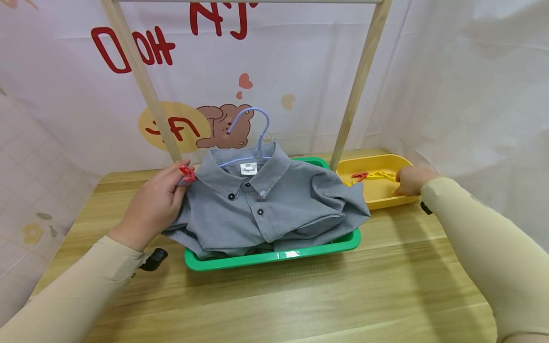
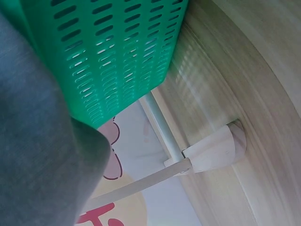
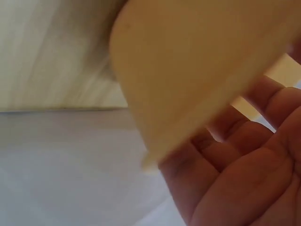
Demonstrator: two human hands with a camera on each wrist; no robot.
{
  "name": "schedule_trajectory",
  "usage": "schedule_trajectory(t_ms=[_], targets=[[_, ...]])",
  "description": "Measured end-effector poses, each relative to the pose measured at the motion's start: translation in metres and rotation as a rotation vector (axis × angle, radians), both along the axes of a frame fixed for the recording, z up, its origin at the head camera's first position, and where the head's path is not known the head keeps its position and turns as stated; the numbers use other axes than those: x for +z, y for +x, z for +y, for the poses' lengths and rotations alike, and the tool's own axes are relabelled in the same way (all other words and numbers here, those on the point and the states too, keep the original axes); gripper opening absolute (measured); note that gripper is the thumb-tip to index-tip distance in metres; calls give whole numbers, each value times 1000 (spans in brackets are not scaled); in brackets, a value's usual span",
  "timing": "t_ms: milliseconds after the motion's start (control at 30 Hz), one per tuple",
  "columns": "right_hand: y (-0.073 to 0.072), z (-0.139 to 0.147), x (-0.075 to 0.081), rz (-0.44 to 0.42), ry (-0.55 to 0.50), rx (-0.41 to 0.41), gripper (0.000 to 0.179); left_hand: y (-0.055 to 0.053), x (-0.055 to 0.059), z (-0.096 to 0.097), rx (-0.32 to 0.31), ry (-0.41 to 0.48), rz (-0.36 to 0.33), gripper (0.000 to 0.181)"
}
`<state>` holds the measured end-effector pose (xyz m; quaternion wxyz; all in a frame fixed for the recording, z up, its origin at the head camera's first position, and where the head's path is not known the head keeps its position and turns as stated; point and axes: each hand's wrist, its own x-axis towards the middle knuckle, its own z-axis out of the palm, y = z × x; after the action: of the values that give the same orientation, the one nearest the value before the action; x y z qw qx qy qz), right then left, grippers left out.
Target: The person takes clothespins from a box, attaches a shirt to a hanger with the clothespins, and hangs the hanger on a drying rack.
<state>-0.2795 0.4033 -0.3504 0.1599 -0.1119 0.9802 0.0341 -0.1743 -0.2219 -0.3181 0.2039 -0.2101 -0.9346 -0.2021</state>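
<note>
A grey button-up shirt (image 1: 257, 205) lies over the green basket (image 1: 274, 256) with a light blue hanger (image 1: 266, 125) in its collar. My left hand (image 1: 150, 205) grips the shirt at its shoulder on the left side, where a red clothespin (image 1: 187, 174) is clipped beside the fingertips. In the left wrist view, grey cloth (image 2: 37, 132) hides those fingers. My right hand (image 1: 412, 180) reaches over the rim of the yellow tray (image 1: 377, 204), fingertips beside the yellow clothespins (image 1: 379, 175). The right wrist view shows the palm under the rim; the tray wall covers the fingertips.
A wooden rack has one post (image 1: 146, 85) behind the shirt's left side and another (image 1: 360, 81) by the tray. Another red clothespin (image 1: 360, 176) lies in the tray. Everything stands on a wooden table (image 1: 300, 305) before a printed white curtain (image 1: 309, 57).
</note>
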Motion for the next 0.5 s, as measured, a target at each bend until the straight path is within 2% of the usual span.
schedule_trajectory(t_ms=[200, 367, 500], targets=[[-5, 5, -10, -16, -4, 13, 46, -1, 0, 0, -3, -1, 10, 32], [-7, 2, -11, -29, 10, 25, 37, -1, -1, 0, -9, 10, 15, 32], [-8, -1, -12, -34, 29, 47, 39, 0, -1, 0, -11, 12, 13, 31]])
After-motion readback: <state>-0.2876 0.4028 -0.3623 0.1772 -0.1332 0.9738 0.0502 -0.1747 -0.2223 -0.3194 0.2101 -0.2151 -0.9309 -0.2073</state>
